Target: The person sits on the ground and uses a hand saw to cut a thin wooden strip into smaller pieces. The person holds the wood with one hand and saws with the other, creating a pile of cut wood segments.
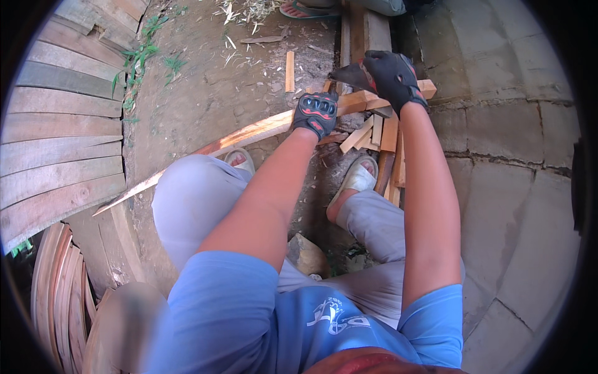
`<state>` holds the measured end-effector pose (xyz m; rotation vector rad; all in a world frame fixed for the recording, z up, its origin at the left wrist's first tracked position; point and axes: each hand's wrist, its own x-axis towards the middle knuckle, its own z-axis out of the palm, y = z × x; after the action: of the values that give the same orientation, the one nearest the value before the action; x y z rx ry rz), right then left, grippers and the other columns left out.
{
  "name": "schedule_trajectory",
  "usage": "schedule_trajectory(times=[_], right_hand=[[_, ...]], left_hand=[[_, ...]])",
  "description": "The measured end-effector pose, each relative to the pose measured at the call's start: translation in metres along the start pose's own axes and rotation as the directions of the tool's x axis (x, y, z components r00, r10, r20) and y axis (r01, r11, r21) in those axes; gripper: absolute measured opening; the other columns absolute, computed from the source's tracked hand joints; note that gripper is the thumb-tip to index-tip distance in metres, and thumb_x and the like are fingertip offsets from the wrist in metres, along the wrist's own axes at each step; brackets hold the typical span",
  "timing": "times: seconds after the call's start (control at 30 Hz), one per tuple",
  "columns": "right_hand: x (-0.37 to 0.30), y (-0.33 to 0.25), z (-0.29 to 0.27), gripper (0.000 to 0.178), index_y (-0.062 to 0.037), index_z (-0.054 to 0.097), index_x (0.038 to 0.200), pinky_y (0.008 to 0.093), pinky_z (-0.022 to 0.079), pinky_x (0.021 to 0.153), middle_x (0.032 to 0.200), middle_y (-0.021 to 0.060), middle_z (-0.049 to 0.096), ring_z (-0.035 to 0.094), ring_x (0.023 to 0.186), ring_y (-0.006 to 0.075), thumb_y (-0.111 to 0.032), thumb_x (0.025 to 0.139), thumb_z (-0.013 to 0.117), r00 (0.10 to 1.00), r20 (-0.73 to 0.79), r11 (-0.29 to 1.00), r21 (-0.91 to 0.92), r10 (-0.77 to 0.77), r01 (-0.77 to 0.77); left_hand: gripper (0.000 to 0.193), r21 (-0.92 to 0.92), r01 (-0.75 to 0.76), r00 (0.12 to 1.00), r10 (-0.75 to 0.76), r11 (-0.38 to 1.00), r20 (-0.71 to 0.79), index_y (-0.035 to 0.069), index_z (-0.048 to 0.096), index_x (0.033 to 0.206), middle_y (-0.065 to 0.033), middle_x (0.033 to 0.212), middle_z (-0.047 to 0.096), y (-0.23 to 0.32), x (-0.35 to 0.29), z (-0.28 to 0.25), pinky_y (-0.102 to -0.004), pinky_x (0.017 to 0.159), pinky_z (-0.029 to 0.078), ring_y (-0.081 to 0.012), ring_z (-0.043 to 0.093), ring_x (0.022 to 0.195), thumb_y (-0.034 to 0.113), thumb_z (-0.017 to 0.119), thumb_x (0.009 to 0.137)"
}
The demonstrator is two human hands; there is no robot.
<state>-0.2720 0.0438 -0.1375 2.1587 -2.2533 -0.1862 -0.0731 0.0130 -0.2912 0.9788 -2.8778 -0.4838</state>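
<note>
My left hand (315, 115), in a black glove with red trim and hard knuckle guards, is closed over a long pale wooden strip (252, 133). The strip slants from the lower left up to a pile of lumber. To its right and a little higher, my right hand (392, 78), gloved alike, grips what looks like a broad dark-bladed chopping knife (352, 76). The blade points left, above the wood; its handle is mostly hidden in my fist. Short wooden offcuts (358, 135) lie beneath my right wrist.
Stacked planks (68, 121) line the left side, and cracked concrete slabs (498, 137) the right. A person's sandalled foot (308, 9) is at the top. Shavings (246, 12) litter the dirt. My own sandalled feet (361, 177) flank the work. A stone (306, 254) lies near my legs.
</note>
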Motion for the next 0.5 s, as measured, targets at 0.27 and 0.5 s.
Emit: schedule_trajectory(times=[0.27,0.5], right_hand=[[-0.059,-0.022,0.002,0.051,-0.0122,0.076,0.134,0.0453,0.052,0.108,0.131,0.0193,0.075,0.07,0.123,0.0388,-0.045,0.096,0.064,0.819,0.021,0.61,0.657,0.573,-0.443],[-0.103,-0.045,-0.024,0.051,-0.009,0.074,0.137,0.0452,0.051,0.109,0.132,0.0195,0.075,0.07,0.125,0.038,-0.043,0.1,0.066,0.815,0.049,0.573,0.686,0.578,-0.448]], left_hand=[[0.035,0.004,-0.018,1.0,0.018,1.0,0.013,0.009,0.07,0.117,-0.0159,0.106,0.079,0.003,0.002,-0.002,-0.0458,0.087,0.059,-0.0341,0.077,0.099,0.03,0.074,0.09],[0.035,-0.015,-0.021,1.0,0.021,1.0,0.011,0.009,0.069,0.119,-0.0161,0.105,0.079,0.003,0.001,-0.006,-0.0467,0.087,0.059,-0.0344,0.077,0.098,0.03,0.073,0.091]])
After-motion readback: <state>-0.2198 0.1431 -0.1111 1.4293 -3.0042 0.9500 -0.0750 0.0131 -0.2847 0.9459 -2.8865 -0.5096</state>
